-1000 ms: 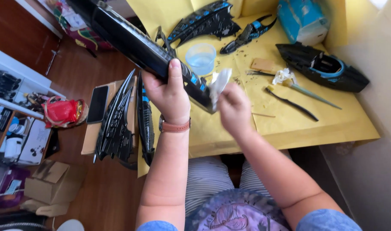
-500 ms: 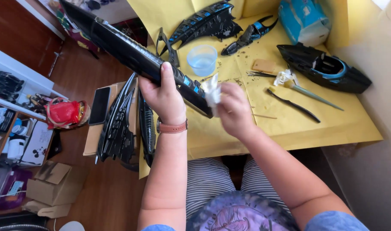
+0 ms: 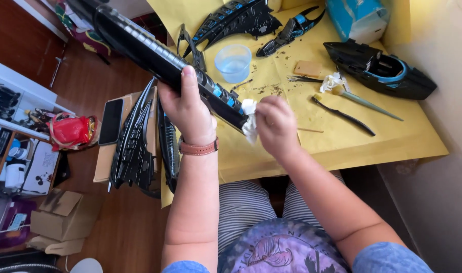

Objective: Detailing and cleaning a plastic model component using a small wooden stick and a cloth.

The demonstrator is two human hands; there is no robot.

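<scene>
Left hand (image 3: pixel 188 112), brown strap at the wrist, fingers wrapped tight round a long black plastic model part with blue accents (image 3: pixel 160 58), held slanting above the near-left edge of the yellow paper-covered table (image 3: pixel 372 144). Right hand (image 3: pixel 276 124) pinches a crumpled white tissue (image 3: pixel 249 119) against the part's lower end, fingers closed on it. Further in on the table: a clear plastic cup (image 3: pixel 233 62), a black and blue model boat hull (image 3: pixel 378 68) at the right side, a thin black tool (image 3: pixel 342 115) near the hull.
</scene>
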